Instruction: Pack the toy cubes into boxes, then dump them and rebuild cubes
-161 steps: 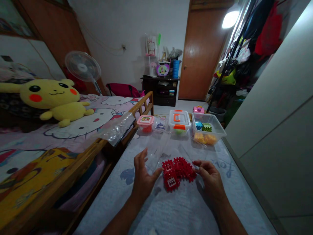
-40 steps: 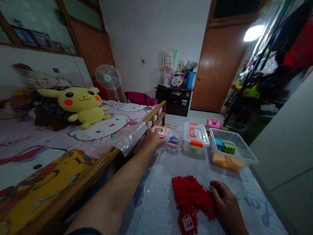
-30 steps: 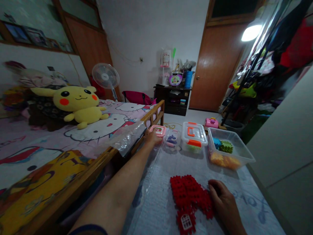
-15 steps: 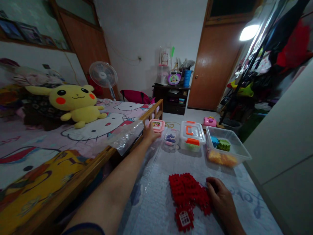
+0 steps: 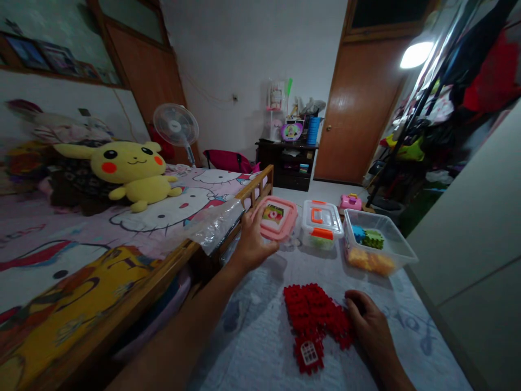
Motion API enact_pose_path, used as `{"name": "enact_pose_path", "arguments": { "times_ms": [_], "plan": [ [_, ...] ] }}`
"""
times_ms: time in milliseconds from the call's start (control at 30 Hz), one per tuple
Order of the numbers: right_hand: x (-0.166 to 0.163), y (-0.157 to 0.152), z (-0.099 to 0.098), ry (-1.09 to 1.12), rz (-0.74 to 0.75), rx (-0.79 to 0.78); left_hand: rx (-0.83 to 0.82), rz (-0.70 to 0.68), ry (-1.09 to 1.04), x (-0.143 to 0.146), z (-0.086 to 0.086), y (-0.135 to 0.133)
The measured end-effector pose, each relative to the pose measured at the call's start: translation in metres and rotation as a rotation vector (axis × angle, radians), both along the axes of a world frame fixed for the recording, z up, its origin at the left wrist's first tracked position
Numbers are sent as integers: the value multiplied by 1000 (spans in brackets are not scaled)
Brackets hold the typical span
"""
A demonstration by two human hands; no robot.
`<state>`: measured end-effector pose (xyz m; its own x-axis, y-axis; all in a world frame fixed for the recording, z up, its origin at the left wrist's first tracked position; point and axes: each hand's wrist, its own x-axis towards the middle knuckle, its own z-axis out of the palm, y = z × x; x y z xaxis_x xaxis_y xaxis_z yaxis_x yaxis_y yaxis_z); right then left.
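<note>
Lying half-curled on a pale blue cloth (image 5: 254, 347), the right hand (image 5: 372, 328) is just beside a flat cluster of red interlocking pieces (image 5: 311, 309); its inner fingers are hidden, so I cannot tell whether it grips anything. The nearest red piece shows a white window grid. Both forearms run out of view below. Farther off, the left hand (image 5: 251, 241) grasps a pink-lidded box (image 5: 280, 220) at its left side; some fingertips are concealed, and the lid, tilted toward the person, hides most of the body. To its right stands a clear box with orange latches (image 5: 321, 221), its greenish contents indistinct. Next, an open clear tub (image 5: 398, 247) holds blue, green and orange pieces, the orange blurred through the wall. Beyond, a dark cabinet (image 5: 266, 157) carries clutter, partly too small to identify.
</note>
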<state>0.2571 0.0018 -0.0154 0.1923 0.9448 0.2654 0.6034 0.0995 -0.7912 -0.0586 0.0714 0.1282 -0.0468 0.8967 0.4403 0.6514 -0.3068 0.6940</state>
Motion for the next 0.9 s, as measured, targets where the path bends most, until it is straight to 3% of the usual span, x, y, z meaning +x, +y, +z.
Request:
{"name": "enact_pose_path", "arguments": {
  "times_ms": [100,200,300,467,600,900],
  "plan": [
    [1,-3,-1,7,-23,39,-69,-118,-11,10,-13,-32],
    [-9,-9,9,-59,-3,185,-226,-202,-23,15,-28,-55],
    [-33,-20,28,-191,147,385,-328,-254,1,17,-33,-73],
    [-81,-39,44,-355,420,543,-367,-292,96,16,-24,-99],
    [-90,-41,37,-357,439,625,-282,-262,180,11,-28,-111],
    [-86,-33,32,-210,371,632,111,-238,215,10,-71,-106]
  ]
}}
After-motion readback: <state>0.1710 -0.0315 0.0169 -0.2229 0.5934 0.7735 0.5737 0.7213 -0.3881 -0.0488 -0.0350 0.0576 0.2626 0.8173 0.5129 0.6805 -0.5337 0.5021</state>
